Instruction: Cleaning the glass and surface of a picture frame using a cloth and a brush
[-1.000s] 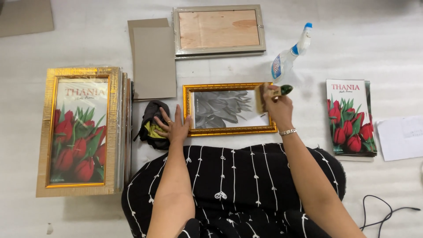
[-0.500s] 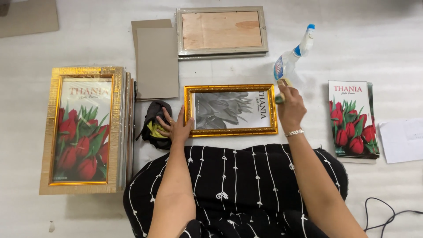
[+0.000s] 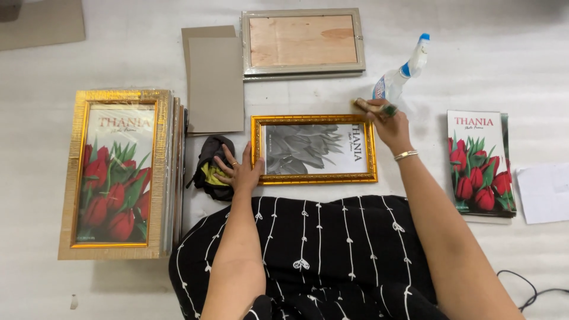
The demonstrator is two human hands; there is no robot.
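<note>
The right hand (image 3: 388, 123) is curled around a small object with a green part showing between the fingers; what that object is cannot be told. This hand sits at the upper right corner of the small gold picture frame (image 3: 315, 149), touching its edge, and a metal bangle (image 3: 406, 155) circles the wrist below it. The left hand (image 3: 239, 172) lies spread and flat, fingers released, pressing on the lower left corner of the same frame, with its fingertips reaching onto a dark cloth with a yellow patch (image 3: 210, 168) bunched just left of the frame.

The frame lies flat on the white floor (image 3: 486, 53), long side across, holding a grey flower print. Just beyond its upper right corner, behind the right hand, a clear spray bottle with a blue and white nozzle (image 3: 400, 76) lies tilted. Above the frame rests a silver frame turned face down (image 3: 303, 41), showing its wooden back. Up and left of the gold frame lie grey backing boards (image 3: 214, 80). Farther left stands a stack of large gold frames (image 3: 115, 172), the top one showing red tulips. Right of the small frame, well apart, is a pile of red tulip prints (image 3: 480, 163), and beside that a white paper sheet (image 3: 544, 192). Below the frame, a black skirt with white vine stripes (image 3: 314, 255) covers the person's lap.
</note>
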